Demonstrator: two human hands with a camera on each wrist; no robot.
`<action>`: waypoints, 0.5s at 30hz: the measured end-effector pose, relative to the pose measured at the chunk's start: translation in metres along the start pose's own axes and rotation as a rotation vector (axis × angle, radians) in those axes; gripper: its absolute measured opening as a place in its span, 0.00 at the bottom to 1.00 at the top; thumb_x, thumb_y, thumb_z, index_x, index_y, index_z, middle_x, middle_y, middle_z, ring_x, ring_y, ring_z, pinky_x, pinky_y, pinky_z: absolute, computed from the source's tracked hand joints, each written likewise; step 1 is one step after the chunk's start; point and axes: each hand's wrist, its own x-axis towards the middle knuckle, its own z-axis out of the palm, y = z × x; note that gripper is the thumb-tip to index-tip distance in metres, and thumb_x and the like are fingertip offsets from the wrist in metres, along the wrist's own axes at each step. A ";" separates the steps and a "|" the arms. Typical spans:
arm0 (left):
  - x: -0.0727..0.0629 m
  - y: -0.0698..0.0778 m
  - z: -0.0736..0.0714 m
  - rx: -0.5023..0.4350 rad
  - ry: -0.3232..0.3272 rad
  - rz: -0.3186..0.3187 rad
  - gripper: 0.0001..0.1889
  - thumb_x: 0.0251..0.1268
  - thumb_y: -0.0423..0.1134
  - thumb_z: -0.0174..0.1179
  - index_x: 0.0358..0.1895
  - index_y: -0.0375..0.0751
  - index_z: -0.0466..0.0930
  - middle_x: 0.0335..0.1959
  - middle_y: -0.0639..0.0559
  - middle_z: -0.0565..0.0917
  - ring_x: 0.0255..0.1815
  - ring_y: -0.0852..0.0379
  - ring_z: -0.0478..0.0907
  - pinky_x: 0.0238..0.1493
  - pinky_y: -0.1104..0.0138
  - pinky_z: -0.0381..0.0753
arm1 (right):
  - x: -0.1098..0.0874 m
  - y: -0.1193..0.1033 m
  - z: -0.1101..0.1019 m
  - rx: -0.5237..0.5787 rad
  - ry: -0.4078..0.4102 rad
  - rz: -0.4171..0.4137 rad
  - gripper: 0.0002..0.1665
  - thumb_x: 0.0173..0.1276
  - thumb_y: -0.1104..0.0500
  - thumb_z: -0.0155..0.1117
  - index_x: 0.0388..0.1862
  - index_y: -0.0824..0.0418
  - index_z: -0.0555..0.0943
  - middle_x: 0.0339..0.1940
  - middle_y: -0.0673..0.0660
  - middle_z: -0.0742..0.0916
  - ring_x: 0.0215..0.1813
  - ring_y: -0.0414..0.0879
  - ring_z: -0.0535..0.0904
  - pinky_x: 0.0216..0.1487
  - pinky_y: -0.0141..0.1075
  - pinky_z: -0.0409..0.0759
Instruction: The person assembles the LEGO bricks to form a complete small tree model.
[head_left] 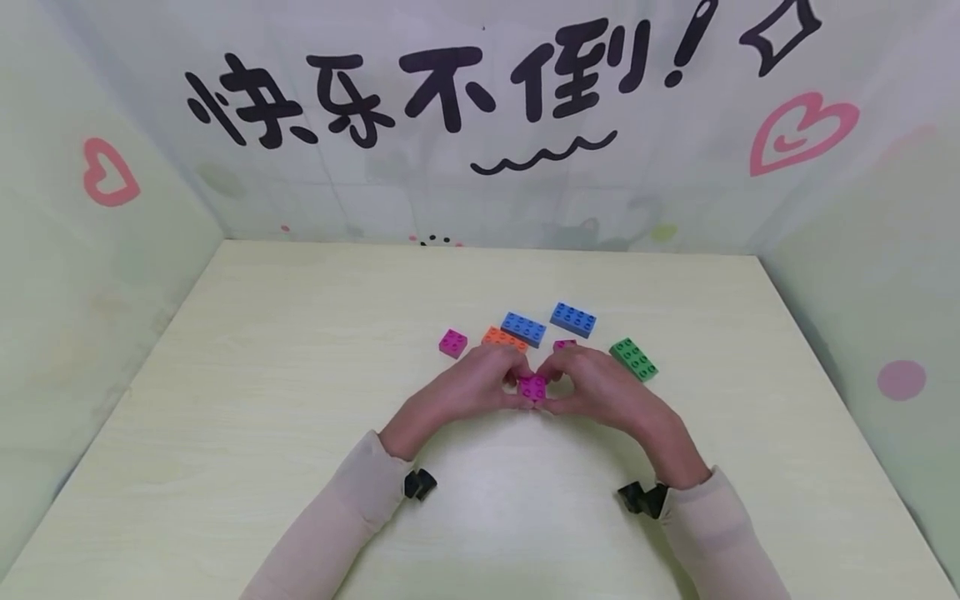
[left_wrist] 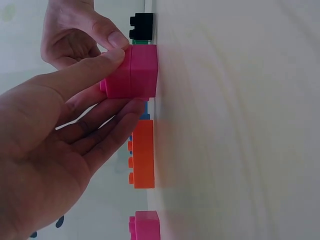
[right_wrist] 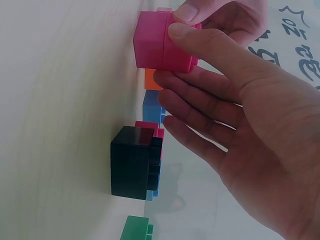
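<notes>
Two pink 2x2 toy bricks (left_wrist: 142, 75), stacked flush with a thin seam between them, sit between both hands. In the head view only the studded top brick (head_left: 532, 387) shows. My left hand (head_left: 483, 379) pinches the stack from the left, thumb on the near face and fingers behind. From the other side, my right hand (head_left: 603, 387) pinches it the same way, its thumb on the upper brick. Both thumb tips nearly meet on the near face. The lower brick (right_wrist: 149, 40) stands right at the table surface. The remaining fingers extend loosely behind the stack.
Beyond the hands lie an orange brick (head_left: 504, 337), blue bricks (head_left: 523, 328) (head_left: 573, 319), a pink brick (head_left: 453, 342) and a partly covered pink brick (head_left: 564, 343). A green brick (head_left: 633, 359) lies right. The right hand hides a black brick (right_wrist: 131, 162) from the head view.
</notes>
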 end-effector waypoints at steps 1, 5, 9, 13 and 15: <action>0.000 0.000 0.000 0.000 -0.001 0.001 0.16 0.53 0.41 0.75 0.44 0.44 0.84 0.34 0.58 0.81 0.38 0.56 0.78 0.40 0.73 0.77 | 0.000 0.000 0.000 0.000 0.000 0.003 0.19 0.52 0.53 0.81 0.43 0.53 0.87 0.36 0.43 0.86 0.40 0.42 0.80 0.43 0.34 0.79; -0.001 -0.001 0.002 0.016 0.001 0.005 0.17 0.53 0.42 0.75 0.45 0.44 0.83 0.34 0.56 0.81 0.38 0.55 0.77 0.39 0.73 0.76 | 0.000 0.001 0.002 -0.014 -0.005 0.008 0.19 0.53 0.52 0.80 0.44 0.53 0.87 0.36 0.42 0.86 0.40 0.42 0.80 0.43 0.33 0.78; -0.001 -0.001 0.004 0.032 0.005 0.006 0.17 0.53 0.41 0.75 0.45 0.44 0.82 0.35 0.56 0.81 0.38 0.56 0.77 0.39 0.73 0.76 | 0.000 0.001 0.002 -0.036 -0.009 0.010 0.19 0.53 0.51 0.80 0.44 0.53 0.87 0.36 0.42 0.86 0.41 0.41 0.81 0.44 0.33 0.78; 0.000 -0.001 0.005 0.025 -0.001 -0.002 0.17 0.53 0.40 0.75 0.45 0.44 0.82 0.35 0.58 0.80 0.38 0.57 0.77 0.39 0.74 0.76 | 0.000 0.001 0.002 -0.033 -0.012 0.017 0.19 0.52 0.52 0.81 0.44 0.53 0.87 0.36 0.42 0.86 0.40 0.41 0.81 0.44 0.33 0.79; 0.001 -0.001 0.005 0.018 -0.010 -0.009 0.17 0.53 0.40 0.75 0.45 0.44 0.82 0.35 0.59 0.80 0.38 0.58 0.77 0.39 0.75 0.76 | 0.000 0.001 0.002 -0.024 -0.014 0.019 0.19 0.52 0.52 0.81 0.43 0.53 0.87 0.36 0.42 0.86 0.39 0.42 0.80 0.43 0.33 0.79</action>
